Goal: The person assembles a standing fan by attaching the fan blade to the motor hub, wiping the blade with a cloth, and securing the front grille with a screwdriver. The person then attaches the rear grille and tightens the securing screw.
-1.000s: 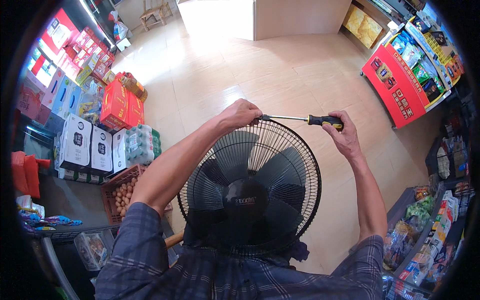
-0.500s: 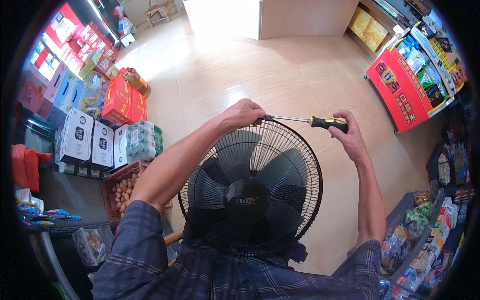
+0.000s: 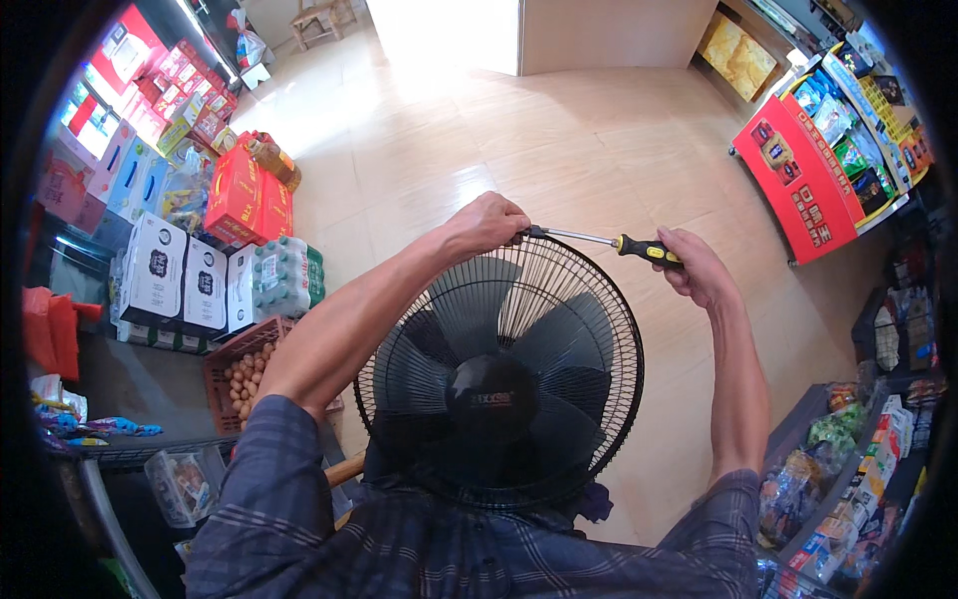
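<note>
A black fan with a round wire grille (image 3: 499, 379) rests against my lap, its face turned up toward me. My left hand (image 3: 486, 223) grips the far rim of the grille. My right hand (image 3: 699, 268) holds a screwdriver (image 3: 639, 248) with a black and yellow handle. Its metal shaft runs level to the left and its tip meets the grille rim right beside my left fingers.
Stacked red cartons (image 3: 244, 195), white boxes (image 3: 175, 270), a pack of bottles (image 3: 279, 275) and a crate of eggs (image 3: 239, 369) stand at the left. A red display stand (image 3: 803, 180) with snacks is at the right. Packaged goods fill a shelf (image 3: 848, 469) at the lower right. Tiled floor lies beyond the fan.
Both hands and the screwdriver stay at the grille's far rim. The view has shifted slightly; nothing was let go or picked up.
</note>
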{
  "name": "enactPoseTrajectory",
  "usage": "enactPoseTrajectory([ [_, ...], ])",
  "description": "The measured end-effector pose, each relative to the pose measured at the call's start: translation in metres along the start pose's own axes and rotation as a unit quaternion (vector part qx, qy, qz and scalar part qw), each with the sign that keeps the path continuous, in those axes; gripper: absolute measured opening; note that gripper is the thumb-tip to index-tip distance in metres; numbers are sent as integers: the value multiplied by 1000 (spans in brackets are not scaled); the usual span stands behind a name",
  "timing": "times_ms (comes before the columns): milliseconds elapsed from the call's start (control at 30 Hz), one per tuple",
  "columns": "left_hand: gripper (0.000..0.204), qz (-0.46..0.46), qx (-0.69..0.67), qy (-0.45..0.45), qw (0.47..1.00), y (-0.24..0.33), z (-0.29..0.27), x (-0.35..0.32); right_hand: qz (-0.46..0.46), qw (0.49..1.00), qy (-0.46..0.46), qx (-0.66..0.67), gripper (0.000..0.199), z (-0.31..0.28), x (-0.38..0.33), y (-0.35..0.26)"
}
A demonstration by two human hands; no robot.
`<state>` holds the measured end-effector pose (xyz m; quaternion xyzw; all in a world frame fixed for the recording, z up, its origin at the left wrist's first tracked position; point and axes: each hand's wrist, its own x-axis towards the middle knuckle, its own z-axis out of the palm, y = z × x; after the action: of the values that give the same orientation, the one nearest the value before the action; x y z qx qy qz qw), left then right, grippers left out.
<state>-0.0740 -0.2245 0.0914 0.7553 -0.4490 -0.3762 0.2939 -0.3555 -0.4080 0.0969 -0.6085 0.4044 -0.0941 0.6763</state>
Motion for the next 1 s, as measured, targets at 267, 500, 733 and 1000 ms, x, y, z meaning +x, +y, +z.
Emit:
enactPoseTrajectory([
  [267, 30, 20, 25, -7, 999, -2, 0, 3, -254, 965, 50, -30, 30, 3, -5, 36],
  [500, 33, -15, 44, 1, 999, 4, 2, 0, -34, 999, 14, 26, 34, -4, -1, 19],
  [733, 31, 5, 16, 2, 1000, -4, -1, -1, -206, 977, 52, -7, 39, 11, -8, 34],
  [1000, 32, -4, 31, -1, 999, 8, 0, -6, -156, 980, 40, 120, 27, 10, -1, 42],
])
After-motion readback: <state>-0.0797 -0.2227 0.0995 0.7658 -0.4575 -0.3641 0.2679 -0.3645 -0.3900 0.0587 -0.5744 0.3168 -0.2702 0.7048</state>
